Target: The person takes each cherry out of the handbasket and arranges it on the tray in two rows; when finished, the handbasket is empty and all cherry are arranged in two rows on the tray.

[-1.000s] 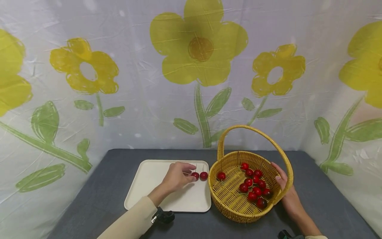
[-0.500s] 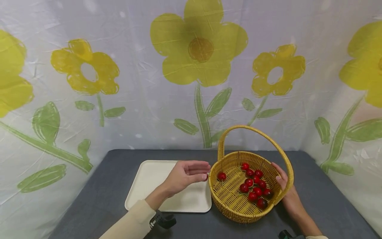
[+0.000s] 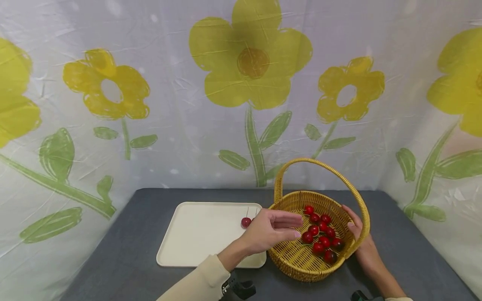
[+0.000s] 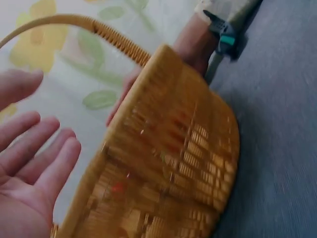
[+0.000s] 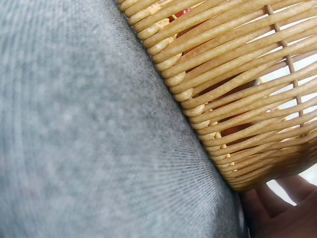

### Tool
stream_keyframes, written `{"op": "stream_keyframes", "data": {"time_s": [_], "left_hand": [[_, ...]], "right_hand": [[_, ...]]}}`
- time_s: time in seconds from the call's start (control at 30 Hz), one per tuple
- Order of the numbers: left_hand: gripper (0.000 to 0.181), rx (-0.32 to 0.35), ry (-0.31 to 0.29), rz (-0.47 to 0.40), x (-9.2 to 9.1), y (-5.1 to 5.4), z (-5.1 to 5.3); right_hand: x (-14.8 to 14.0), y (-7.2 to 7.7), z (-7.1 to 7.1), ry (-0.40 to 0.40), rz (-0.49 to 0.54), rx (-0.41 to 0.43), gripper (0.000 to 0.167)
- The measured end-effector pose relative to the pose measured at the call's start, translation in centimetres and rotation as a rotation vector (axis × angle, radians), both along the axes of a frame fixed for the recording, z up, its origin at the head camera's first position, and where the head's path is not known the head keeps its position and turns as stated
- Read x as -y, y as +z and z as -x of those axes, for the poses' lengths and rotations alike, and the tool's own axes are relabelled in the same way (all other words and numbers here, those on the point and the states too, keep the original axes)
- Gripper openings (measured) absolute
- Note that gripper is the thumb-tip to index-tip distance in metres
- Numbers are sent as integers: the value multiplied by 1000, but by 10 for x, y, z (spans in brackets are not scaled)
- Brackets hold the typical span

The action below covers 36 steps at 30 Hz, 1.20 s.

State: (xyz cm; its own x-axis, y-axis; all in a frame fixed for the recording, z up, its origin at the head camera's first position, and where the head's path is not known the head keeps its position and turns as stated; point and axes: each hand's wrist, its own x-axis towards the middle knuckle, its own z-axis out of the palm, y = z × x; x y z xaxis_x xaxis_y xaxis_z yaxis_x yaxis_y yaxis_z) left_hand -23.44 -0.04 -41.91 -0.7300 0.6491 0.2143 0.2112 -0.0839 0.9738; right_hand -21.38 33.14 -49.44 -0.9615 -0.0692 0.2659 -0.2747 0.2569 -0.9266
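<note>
Pale sheeting (image 3: 173, 138) printed with yellow flowers (image 3: 226, 88) hangs behind a dark grey counter (image 3: 128, 255). Over the left side of the wicker basket (image 3: 301, 274), the left hand (image 3: 265, 232) is free and relaxed, fingers extended and thumb apart; whether it touches the rim, I cannot tell. At the basket's right side, the right hand (image 3: 367, 253) grips the rim, one digit reaching inside. Red cherries (image 3: 313, 230) lie in the basket, mostly toward its right half, under the arched handle (image 3: 320, 163). Just left of the basket is a white tray (image 3: 199, 238), with one cherry (image 3: 246, 223) near the tray end closest to the basket and another partly hidden behind the left hand
</note>
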Motion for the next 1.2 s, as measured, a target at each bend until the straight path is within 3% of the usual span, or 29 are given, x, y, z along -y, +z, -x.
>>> {"op": "stream_keyframes", "data": {"time_s": [0.1, 0.27, 0.5, 0.67, 0.8, 1.03, 1.2], "left_hand": [[40, -23, 38, 65, -18, 1, -3], [37, -124, 133, 300, -43, -1, -9], [38, -363, 216, 667, -75, -1, -17], [22, -511, 290, 878, -96, -4, -19], [37, -584, 281, 946, -106, -7, -19], [37, -730, 284, 960, -110, -16, -16], [21, -704, 246, 901, -106, -16, -16]], "right_hand": [[0, 0, 0, 2, -4, -1, 54], [1, 2, 0, -6, -24, 18, 55], [2, 2, 0, -15, -38, 26, 57], [2, 2, 1, -23, -51, 23, 57], [1, 2, 1, -24, -46, 21, 56], [1, 1, 0, -33, -31, 6, 55], [2, 0, 0, -38, -32, 5, 56]]}}
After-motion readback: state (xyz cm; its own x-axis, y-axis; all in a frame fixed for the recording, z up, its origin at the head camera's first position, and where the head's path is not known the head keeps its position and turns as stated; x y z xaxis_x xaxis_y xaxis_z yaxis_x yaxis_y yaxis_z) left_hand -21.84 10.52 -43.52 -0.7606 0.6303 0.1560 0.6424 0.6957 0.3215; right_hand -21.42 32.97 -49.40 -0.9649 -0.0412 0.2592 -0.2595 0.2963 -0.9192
